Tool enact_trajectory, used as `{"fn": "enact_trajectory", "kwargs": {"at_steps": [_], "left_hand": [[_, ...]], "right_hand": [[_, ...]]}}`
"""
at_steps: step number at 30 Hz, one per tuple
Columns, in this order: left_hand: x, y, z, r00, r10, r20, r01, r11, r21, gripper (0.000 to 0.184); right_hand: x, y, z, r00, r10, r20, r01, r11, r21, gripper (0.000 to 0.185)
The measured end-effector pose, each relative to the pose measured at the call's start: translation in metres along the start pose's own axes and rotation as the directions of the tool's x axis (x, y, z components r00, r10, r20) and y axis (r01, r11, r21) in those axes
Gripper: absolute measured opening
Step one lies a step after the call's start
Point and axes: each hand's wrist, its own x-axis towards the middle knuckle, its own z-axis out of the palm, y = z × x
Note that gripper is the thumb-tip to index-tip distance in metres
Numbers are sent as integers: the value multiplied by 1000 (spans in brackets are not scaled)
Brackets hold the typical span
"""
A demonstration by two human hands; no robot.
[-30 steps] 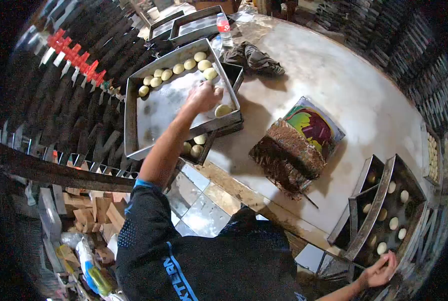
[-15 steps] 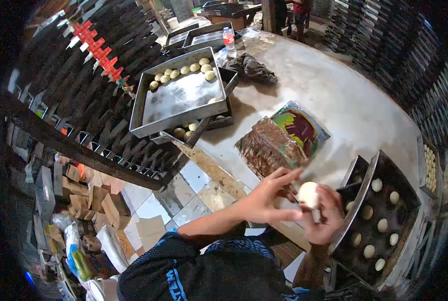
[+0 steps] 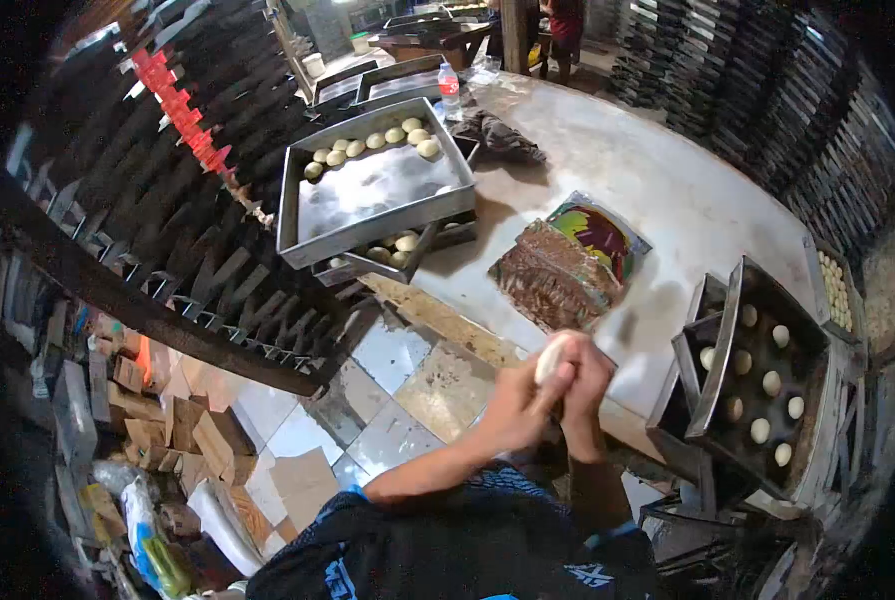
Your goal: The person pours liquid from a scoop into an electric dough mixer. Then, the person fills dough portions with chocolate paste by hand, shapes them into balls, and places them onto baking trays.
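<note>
My left hand (image 3: 512,405) and my right hand (image 3: 589,385) are pressed together at the table's front edge, with a pale dough ball (image 3: 554,358) between them. Fingers of both hands are wrapped round the dough, hiding part of it. Just beyond them lies a brown-smeared slab (image 3: 552,275) with a colourful sheet (image 3: 604,238) partly under it. A metal tray (image 3: 382,215) at the left holds a row of dough balls (image 3: 375,141) along its far side. Spaced dough balls (image 3: 771,383) lie in a dark tray (image 3: 732,290) at the right.
Beneath the left tray, another tray holds dough balls (image 3: 399,259). A bottle (image 3: 449,92) and dark cloth (image 3: 499,137) are on the pale table (image 3: 707,190). Cardboard pieces (image 3: 222,445) lie at lower left. Another tray of dough (image 3: 835,290) is far right. People stand in the background.
Both hands have closed together around the dough ball, which was held up in my right hand with my left hand open beside it. One second ago my left hand was over the left tray.
</note>
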Motion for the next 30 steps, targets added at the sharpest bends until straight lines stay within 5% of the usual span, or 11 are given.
{"fn": "enact_trajectory", "kwargs": {"at_steps": [3, 5, 7, 9, 11, 13, 15, 17, 21, 27, 30], "left_hand": [[-21, -25, -62, 994, -108, -25, 103, 982, -155, 37], [-35, -29, -80, 936, -353, 3, 260, 682, -683, 35], [-42, -47, -81, 981, -183, -58, 151, 921, -358, 35], [-52, -91, -72, 930, -357, 89, 355, 806, -474, 36], [-38, -82, -84, 857, -455, 243, 461, 465, -756, 39], [-29, -81, -86, 855, -423, 302, 470, 381, -796, 39], [-16, -87, -98, 858, -352, 375, 497, 376, -782, 39], [-1, -102, -107, 803, -476, 359, 587, 522, -619, 41], [30, -111, -118, 870, -407, 277, 489, 646, -586, 45], [78, -121, -136, 895, -429, 120, 420, 726, -545, 56], [97, -125, -129, 906, -414, 94, 388, 718, -579, 51]], "right_hand": [[0, -12, 49, 899, -383, 212, 436, 821, -368, 34], [-10, -11, 68, 966, -181, 184, 203, 973, -111, 35], [-22, 9, 87, 979, -183, 94, 196, 970, -143, 40], [-26, 12, 84, 983, 35, 179, -30, 999, -30, 41], [-17, 30, 68, 975, 164, 148, -178, 980, 93, 36], [-2, 59, 28, 975, 196, 102, -153, 932, -330, 22], [5, 130, -31, 999, 39, -23, -43, 654, -756, 28], [17, 147, -61, 985, 160, -64, -104, 252, -962, 36], [33, 180, -80, 979, 142, 145, 89, 338, -937, 39], [67, 117, -37, 854, 424, 301, 160, 336, -928, 34], [90, 155, -31, 955, 56, 290, 224, 504, -834, 42]]}}
